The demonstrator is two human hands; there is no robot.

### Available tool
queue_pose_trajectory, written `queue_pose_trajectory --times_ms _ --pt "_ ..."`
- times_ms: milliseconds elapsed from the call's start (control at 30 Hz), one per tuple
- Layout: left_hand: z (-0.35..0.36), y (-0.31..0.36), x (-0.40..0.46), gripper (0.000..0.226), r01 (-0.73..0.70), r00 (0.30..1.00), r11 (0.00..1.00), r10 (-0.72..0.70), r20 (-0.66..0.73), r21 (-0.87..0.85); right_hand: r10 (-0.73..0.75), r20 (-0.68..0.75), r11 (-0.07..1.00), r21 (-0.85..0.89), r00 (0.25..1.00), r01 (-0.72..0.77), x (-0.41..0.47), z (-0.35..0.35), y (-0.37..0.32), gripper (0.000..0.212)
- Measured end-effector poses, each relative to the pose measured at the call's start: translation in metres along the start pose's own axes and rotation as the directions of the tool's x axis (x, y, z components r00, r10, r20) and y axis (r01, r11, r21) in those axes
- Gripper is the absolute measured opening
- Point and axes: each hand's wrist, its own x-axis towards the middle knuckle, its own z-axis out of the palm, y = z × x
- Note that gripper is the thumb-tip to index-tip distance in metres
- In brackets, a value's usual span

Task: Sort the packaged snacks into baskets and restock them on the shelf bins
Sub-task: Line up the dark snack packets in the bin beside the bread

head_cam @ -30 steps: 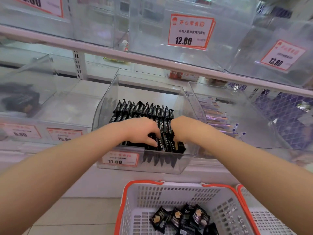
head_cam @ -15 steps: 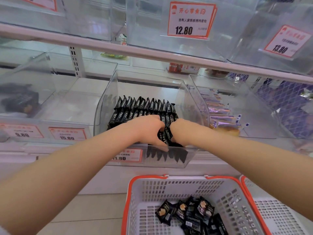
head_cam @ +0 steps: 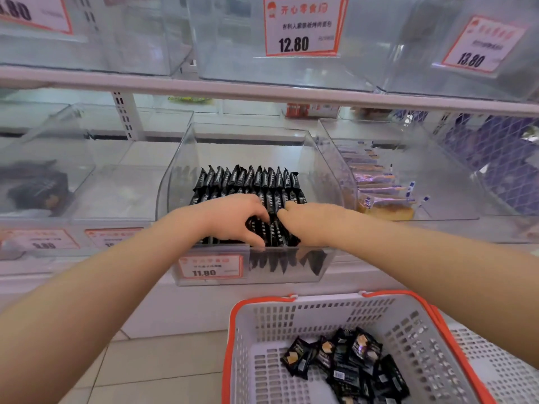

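Black packets (head_cam: 248,182) mid-frame, rows mostly filled; left hand (head_cam: 233,218) and right hand (head_cam: 303,221) gripping front ones; more left in basket (head_cam: 408,322), lower right.

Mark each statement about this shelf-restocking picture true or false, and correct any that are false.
1. Both hands are inside the clear bin tagged 11.80. True.
2. The black snack packets in that bin stand upright in rows. True.
3. The basket below the shelf is empty. False: loose black packets lie in it.
4. The basket's rim is blue. False: it is orange.
5. The left hand and right hand work at the front packets. True.
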Motion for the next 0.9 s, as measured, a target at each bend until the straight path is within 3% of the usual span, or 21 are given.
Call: queue_pose_trajectory --times_ms 100,233,333,400,500,600,700,800,867,900 --pt "-0.003 -0.004 -0.008 0.056 0.042 0.998 0.999 -0.041 -0.047 0.028 0.023 -0.016 0.999 0.041 1.000 -0.022 0.001 -0.001 0.001 0.047" --pt "-0.008 -0.012 -0.019 0.077 0.206 0.972 0.963 -0.181 -0.148 0.176 0.001 0.116 0.989 0.148 0.993 -0.018 -0.001 -0.016 0.011 0.077" --pt "-0.008 -0.015 -0.024 0.087 0.385 0.921 0.905 -0.364 -0.136 0.183 0.019 0.013 0.990 0.143 1.000 -0.021 -0.001 -0.008 0.005 0.067" --pt "-0.008 -0.014 -0.024 0.080 0.453 0.891 0.876 -0.442 -0.098 0.167 0.035 -0.066 0.991 0.134 0.997 -0.026 -0.001 -0.003 0.000 0.057" --pt "-0.008 -0.009 -0.025 0.071 0.449 0.893 0.882 -0.447 -0.049 0.145 0.046 -0.060 0.987 0.153 0.997 -0.037 -0.004 -0.006 0.001 0.057" --pt "-0.008 -0.006 -0.027 0.069 0.420 0.906 0.903 -0.411 -0.103 0.093 0.037 -0.037 0.936 0.350 0.999 -0.021 -0.007 -0.017 0.006 0.059" --pt "-0.010 -0.002 -0.030 0.071 0.355 0.899 0.933 -0.321 -0.298 0.063 0.141 -0.259 0.736 0.672 0.956 0.074 -0.006 -0.025 -0.001 0.037" --pt "-0.018 0.004 -0.038 0.075 0.251 0.836 0.968 -0.222 -0.502 -0.011 0.280 -0.272 0.289 0.939 0.921 0.189 0.003 -0.028 -0.021 0.017" --pt "-0.025 0.005 -0.046 0.073 0.190 0.775 0.981 -0.170 -0.609 -0.033 0.276 -0.261 0.003 0.963 0.925 0.271 0.010 -0.032 -0.030 0.005" --pt "-0.025 0.004 -0.051 0.072 0.175 0.732 0.984 -0.149 -0.665 -0.028 0.289 -0.268 -0.078 0.950 0.919 0.301 0.015 -0.034 -0.033 0.005"
